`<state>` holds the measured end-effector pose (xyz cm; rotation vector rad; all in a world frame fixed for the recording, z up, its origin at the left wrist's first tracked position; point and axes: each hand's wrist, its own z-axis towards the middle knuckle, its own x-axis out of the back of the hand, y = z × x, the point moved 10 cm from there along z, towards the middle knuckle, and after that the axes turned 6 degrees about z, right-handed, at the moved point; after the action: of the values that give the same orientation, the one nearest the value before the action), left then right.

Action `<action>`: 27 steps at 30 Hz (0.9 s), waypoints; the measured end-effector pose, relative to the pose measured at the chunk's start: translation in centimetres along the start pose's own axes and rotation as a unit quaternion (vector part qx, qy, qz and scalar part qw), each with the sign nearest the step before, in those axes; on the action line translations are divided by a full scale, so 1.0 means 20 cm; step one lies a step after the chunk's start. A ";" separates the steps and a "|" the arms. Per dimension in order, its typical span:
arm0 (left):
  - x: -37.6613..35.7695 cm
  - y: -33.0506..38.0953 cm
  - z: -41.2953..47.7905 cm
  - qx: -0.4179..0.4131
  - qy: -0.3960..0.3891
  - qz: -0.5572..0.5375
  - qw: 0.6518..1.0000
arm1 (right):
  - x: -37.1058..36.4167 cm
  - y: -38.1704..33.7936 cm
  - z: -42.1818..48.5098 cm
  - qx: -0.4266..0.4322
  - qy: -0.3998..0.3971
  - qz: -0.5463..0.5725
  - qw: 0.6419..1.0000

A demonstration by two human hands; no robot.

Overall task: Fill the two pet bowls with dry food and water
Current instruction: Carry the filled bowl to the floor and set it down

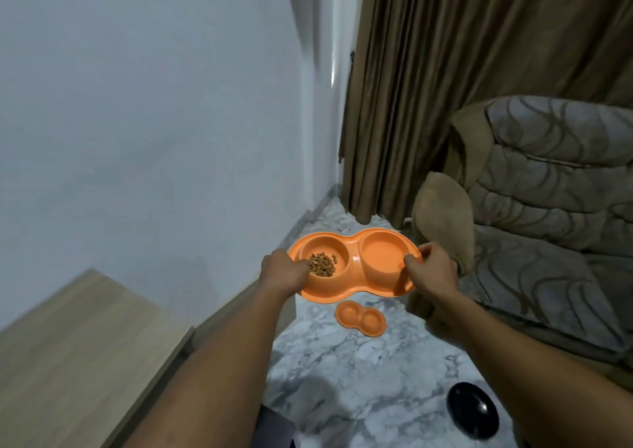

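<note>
Head view: your left hand (pixel 284 269) and right hand (pixel 433 271) each grip one end of the orange double bowl (pixel 342 293), held above the floor (pixel 342 358), with kibble (pixel 322 265) in its left cup. Tilt it while lowering and the kibble could spill.

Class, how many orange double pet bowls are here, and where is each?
2. One double bowl is held in the air, left hand and right hand gripping its ends; the second double bowl lies on the marble floor below.
</note>
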<state>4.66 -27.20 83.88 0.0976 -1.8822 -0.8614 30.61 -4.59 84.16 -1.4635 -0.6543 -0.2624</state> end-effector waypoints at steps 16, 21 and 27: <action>-0.55 0.45 0.78 -0.040 -0.051 0.016 0.998 | -0.11 0.30 0.81 -0.048 0.044 0.003 0.998; -0.78 0.55 1.02 -0.025 -0.054 0.021 0.998 | -0.20 0.47 1.13 -0.060 0.028 0.006 0.998; -1.08 0.65 1.32 -0.007 -0.039 0.015 0.999 | -0.34 0.71 1.48 -0.082 0.020 -0.003 0.996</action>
<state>-2.93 5.39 69.11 0.0266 -1.9457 -0.8686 25.48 24.32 67.71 -1.6088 -0.6156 -0.3556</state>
